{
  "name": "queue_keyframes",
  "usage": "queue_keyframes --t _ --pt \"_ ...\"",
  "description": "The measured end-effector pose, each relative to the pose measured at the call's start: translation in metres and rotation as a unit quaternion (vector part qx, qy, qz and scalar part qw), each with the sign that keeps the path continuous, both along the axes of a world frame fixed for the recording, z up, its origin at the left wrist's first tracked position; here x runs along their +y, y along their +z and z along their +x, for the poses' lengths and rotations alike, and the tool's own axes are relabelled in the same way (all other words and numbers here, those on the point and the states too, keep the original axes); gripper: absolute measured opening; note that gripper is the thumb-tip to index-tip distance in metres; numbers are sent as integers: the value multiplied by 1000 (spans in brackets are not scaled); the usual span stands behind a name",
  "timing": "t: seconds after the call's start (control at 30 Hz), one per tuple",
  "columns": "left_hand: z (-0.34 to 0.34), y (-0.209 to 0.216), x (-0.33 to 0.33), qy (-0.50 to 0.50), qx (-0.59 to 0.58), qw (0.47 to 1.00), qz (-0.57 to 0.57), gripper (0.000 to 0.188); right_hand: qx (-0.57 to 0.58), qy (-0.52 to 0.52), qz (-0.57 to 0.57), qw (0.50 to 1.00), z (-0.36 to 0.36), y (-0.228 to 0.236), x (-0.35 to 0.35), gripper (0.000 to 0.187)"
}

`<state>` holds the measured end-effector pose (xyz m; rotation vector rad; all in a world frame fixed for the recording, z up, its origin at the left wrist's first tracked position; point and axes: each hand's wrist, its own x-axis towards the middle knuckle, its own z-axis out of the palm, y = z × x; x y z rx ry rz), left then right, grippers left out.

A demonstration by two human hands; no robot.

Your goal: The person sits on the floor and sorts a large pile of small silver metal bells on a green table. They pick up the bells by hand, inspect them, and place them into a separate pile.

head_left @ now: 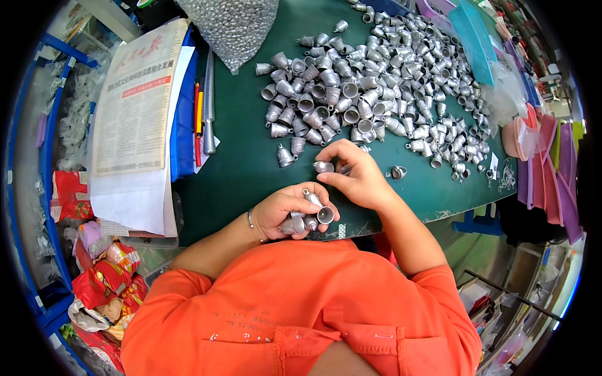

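Several small silver-grey metal bells (325, 215) rest in my left hand (290, 212), its fingers curled round them just above the table's near edge. One of these bells turns its hollow mouth toward the right. My right hand (354, 175) is beside it, thumb and forefinger pinched on another small metal bell (323, 167). A further bit of metal shows under its fingers, too hidden to make out. Past both hands spreads a big heap of the same bells (351, 94), lying at all angles on the dark green table (244, 144). Two bells stand slightly apart at the heap's near left.
A clear bag of silver beads (235, 31) stands at the back left. Left of it lie a newspaper (135, 100) on a blue tray (183, 131), pens and a metal rod (209, 106). Pink and purple bins (552, 169) and a turquoise basket (471, 44) line the right.
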<state>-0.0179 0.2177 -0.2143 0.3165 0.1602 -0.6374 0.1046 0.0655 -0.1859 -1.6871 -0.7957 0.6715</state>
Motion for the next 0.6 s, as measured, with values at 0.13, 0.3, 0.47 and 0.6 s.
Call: queue_keyframes --t 0.13,0.3,0.47,0.6 --pt "1 -2 -1 -5 21 1000 -20 13 521 -45 217 824 -2 13 -12 38" --pt "-1 -2 -1 9 36 999 -14 26 624 -91 251 734 -6 4 -22 24" --pt "3 6 -2 12 39 999 -4 46 405 -76 42 910 -20 27 -12 33" --pt "3 6 -2 10 46 999 26 52 -280 -67 -31 957 -19 25 9 16"
